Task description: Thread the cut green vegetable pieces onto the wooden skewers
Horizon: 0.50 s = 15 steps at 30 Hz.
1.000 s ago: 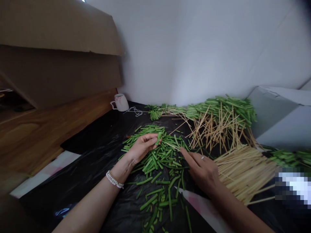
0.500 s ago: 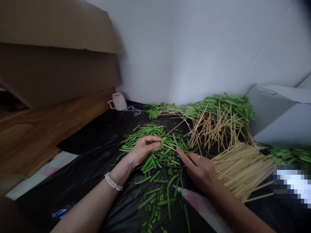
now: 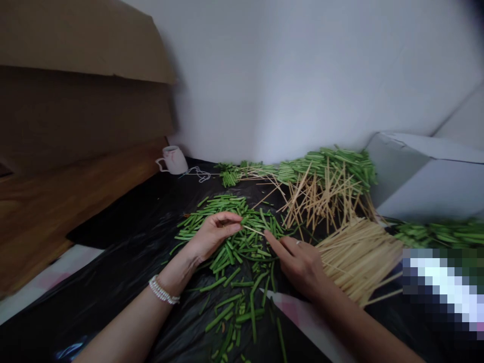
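My left hand [image 3: 212,236] is closed in a pinch on a short piece of green vegetable stem [image 3: 244,221]. A thin wooden skewer [image 3: 253,230] runs from that stem piece to my right hand [image 3: 302,264], whose fingers are closed around it. The skewer's tip is at the stem; whether it has gone in is hidden by my left fingers. Both hands are just above a loose heap of cut green stems [image 3: 227,252] on black plastic sheeting [image 3: 147,252].
Rows of stems threaded on skewers [image 3: 321,164] lie along the wall. A bundle of bare skewers [image 3: 363,259] is at right, near a white box [image 3: 404,171]. A white mug [image 3: 175,160] and a thin cord [image 3: 200,175] sit at back left, beside a cardboard box [image 3: 83,111].
The view has turned slightly to the right, so everything appears farther left. Both hands keep their grips, with the stem piece and the skewer still together.
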Tool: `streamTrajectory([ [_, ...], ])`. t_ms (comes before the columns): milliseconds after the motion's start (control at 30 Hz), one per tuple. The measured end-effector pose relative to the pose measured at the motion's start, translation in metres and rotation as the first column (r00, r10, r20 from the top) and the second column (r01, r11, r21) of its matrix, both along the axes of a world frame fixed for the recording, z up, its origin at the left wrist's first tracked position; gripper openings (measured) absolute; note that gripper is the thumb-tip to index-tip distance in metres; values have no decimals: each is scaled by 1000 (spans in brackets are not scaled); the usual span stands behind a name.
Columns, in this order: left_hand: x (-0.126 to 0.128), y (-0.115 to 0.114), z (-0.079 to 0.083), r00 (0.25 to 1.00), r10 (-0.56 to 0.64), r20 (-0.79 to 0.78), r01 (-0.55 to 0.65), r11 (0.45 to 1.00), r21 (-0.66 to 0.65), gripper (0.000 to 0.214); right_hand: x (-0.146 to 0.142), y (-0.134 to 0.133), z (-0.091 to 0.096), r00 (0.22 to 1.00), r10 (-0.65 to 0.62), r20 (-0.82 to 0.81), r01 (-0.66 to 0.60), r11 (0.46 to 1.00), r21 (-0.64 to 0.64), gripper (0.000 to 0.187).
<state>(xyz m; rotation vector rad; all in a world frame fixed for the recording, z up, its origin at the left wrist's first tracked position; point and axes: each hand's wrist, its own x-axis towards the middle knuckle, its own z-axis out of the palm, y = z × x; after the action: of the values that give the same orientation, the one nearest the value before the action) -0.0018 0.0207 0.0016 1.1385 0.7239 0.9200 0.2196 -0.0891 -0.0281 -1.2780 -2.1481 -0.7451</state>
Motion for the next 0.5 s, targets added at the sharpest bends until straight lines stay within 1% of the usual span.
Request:
streamTrajectory([
  [100,-1,3,-1,998,37,-46,-36,999,17,26,-2,1,2,1000,-7,-1,7,1000,-1,48],
  [233,-1,5,-2,996,42,-84,-42,999,2,25,-2,3,3,1000,-13,8,13,999,-29,45],
  [367,-1,5,-3,990,66,-122,-61,997,46,26,-2,3,3,999,-31,20,32,998,-49,45],
  [500,0,5,-4,985,78,-157,-63,993,97,26,-2,4,4,1000,-10,19,11,998,-63,44],
])
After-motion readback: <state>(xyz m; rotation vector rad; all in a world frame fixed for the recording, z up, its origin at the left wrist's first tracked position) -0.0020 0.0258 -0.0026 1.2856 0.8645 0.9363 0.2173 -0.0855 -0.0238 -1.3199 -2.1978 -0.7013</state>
